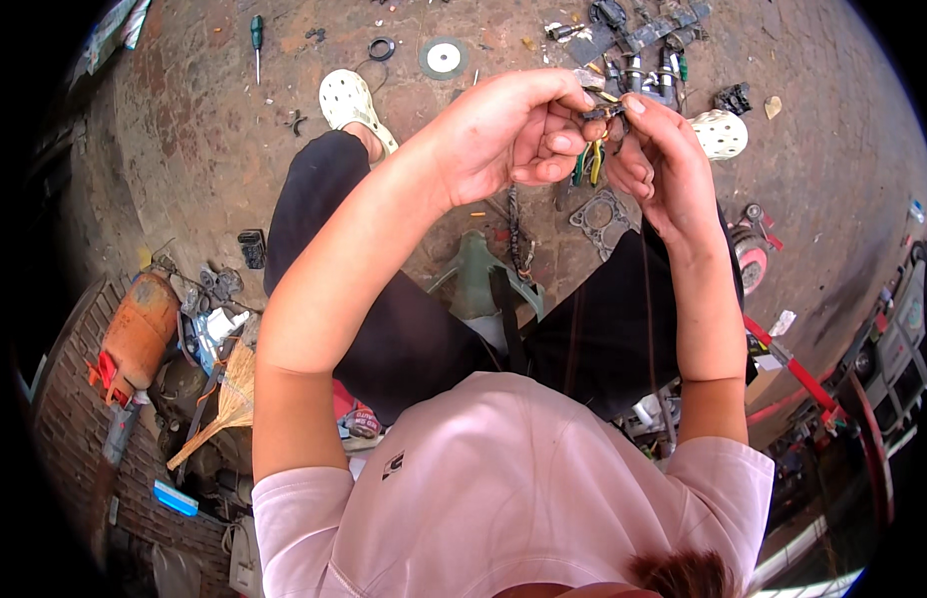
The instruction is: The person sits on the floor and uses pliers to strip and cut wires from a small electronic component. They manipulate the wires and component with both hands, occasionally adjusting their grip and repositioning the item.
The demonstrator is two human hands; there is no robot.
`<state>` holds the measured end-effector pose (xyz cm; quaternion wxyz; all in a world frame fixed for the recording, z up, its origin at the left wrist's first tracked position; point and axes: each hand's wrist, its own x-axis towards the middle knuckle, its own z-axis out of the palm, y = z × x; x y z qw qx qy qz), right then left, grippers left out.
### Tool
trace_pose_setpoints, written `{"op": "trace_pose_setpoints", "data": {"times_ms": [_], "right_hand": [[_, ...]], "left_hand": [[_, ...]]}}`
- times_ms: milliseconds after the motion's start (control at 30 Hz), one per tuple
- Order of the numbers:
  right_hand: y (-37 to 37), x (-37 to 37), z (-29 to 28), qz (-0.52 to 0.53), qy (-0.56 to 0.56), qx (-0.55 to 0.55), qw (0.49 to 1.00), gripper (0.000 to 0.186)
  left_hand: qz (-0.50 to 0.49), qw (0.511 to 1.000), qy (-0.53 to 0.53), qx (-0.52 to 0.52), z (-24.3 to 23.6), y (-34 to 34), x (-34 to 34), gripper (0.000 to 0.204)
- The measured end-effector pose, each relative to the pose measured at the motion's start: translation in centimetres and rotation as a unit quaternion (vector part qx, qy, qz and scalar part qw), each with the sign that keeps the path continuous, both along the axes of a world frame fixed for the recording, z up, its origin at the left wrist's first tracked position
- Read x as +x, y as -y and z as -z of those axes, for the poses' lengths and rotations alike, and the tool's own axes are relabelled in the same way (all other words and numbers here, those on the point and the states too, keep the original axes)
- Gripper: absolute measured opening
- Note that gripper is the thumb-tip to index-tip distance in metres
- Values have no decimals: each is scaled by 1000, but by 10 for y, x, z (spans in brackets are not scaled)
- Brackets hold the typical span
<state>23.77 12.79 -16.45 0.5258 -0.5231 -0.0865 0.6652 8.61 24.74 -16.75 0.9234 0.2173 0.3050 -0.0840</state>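
Note:
Out in front of me, my left hand [538, 135] and my right hand [663, 159] meet over the floor. Between their thumbs and fingertips they pinch a small dark part [603, 113] with an uneven outline; its exact kind is too small to make out. Both hands have their other fingers curled. Just below the part, yellow and green slender shapes [589, 165] show between the hands, and I cannot tell whether they hang from it or lie on the floor. Beneath my hands, a flat metal gasket [600, 221] with round holes rests on the ground.
A green-handled screwdriver [257, 38], a cutting disc [444, 59] and a black ring [381, 49] lie ahead. Dark metal parts [643, 45] cluster at the far right. On the left are a rusty orange cylinder [142, 324] and a straw broom [234, 394]. A red bar [797, 369] slants at right.

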Motion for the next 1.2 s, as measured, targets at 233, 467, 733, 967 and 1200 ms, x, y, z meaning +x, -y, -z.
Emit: {"op": "trace_pose_setpoints", "data": {"times_ms": [233, 467, 733, 967, 1200], "right_hand": [[0, -2, 0, 43, 7, -16, 999, 24], [2, -2, 2, 40, 65, 12, 997, 25], [-1, -11, -8, 55, 123, 90, 987, 22], [4, -2, -7, 31, 49, 130, 990, 19], [4, -2, 10, 59, 115, 130, 983, 16]], "left_hand": [[15, 990, -4, 137, -6, 3, 1, 35], [45, 943, 75, 321, 0, 6, -2, 40], [49, 924, 164, 342, -6, 4, -4, 41], [54, 928, 172, 325, -6, 6, -6, 40], [35, 844, 92, 528, 3, 6, -1, 26]]}}
